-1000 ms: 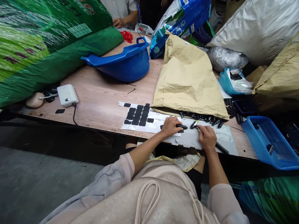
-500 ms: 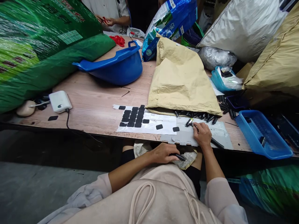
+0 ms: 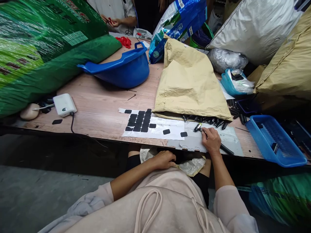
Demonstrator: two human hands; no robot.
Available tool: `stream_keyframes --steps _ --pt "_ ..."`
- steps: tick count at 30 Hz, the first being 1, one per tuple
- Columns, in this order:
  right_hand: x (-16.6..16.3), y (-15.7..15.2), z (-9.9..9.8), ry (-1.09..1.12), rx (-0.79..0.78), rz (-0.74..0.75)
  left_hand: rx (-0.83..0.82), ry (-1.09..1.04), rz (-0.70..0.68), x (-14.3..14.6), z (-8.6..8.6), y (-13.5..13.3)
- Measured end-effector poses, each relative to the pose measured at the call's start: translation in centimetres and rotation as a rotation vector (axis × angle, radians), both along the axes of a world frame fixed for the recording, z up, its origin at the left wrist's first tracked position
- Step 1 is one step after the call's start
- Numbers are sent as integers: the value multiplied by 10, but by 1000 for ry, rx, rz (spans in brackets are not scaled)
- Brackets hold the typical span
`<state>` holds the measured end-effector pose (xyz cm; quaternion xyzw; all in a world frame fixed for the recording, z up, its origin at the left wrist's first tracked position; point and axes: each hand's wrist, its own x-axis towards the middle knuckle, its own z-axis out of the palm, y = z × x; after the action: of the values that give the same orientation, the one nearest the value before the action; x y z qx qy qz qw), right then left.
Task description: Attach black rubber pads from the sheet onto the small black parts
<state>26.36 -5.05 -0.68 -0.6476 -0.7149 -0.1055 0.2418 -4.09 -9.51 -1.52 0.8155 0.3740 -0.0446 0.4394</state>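
My right hand [image 3: 211, 140] is closed round a hammer [image 3: 227, 149] whose black handle runs back under the palm. The metal hammer head rests on a grey board at the table's front edge. My left hand [image 3: 164, 160] is low over my lap, fingers curled in beside a crumpled paper bag [image 3: 193, 166]; whatever they hold is hidden. Black rounded patches [image 3: 138, 122] lie in rows on a white sheet [image 3: 160, 134], with a few loose ones to the right. Several small black tubular pieces [image 3: 220, 123] spill from the mouth of a tan paper sack [image 3: 191, 81].
A blue basin [image 3: 121, 72] stands at the back left, near a white adapter box [image 3: 64, 105] with a cable. At the right is a blue basket [image 3: 277, 142] with a few black pieces. Large sacks [image 3: 255, 29] crowd both sides. Another person's hands [image 3: 111, 22] hold something red across the table.
My left hand has drawn back slightly to the left, and the black piece that stuck out of it no longer shows. My right hand and the hammer stay put on the board.
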Motion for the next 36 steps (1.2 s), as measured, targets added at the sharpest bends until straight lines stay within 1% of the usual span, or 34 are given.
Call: stream_keyframes --steps 2,3,4,5,6,9,11,13,15,18,21,25,29,36 --pt "0 0 0 -1 0 1 -28 -152 -42 3 23 15" --pt "0 0 1 0 -1 3 -36 -204 -26 4 34 26" --pt "0 0 1 1 0 6 -15 -231 23 6 43 39" --pt "1 0 1 0 3 9 44 -226 100 7 49 54" --pt "1 0 1 -2 8 13 146 -187 203 7 54 70" --pt "1 0 1 -13 27 21 509 6 516 5 59 112" --pt "1 0 0 -14 34 22 664 123 642 4 58 131" --pt "0 0 -1 -9 43 23 728 224 708 5 56 141" --pt "0 0 -1 -8 62 30 721 312 750 9 55 146" --pt "1 0 -2 -20 89 42 642 397 780 18 57 152" --pt "1 0 -2 -29 91 41 564 435 817 24 63 163" --pt "1 0 -2 -31 87 36 542 432 840 24 69 174" --pt "0 0 -2 -18 65 29 562 390 772 21 68 170" --pt "1 1 -2 -28 81 36 641 259 567 28 55 151"
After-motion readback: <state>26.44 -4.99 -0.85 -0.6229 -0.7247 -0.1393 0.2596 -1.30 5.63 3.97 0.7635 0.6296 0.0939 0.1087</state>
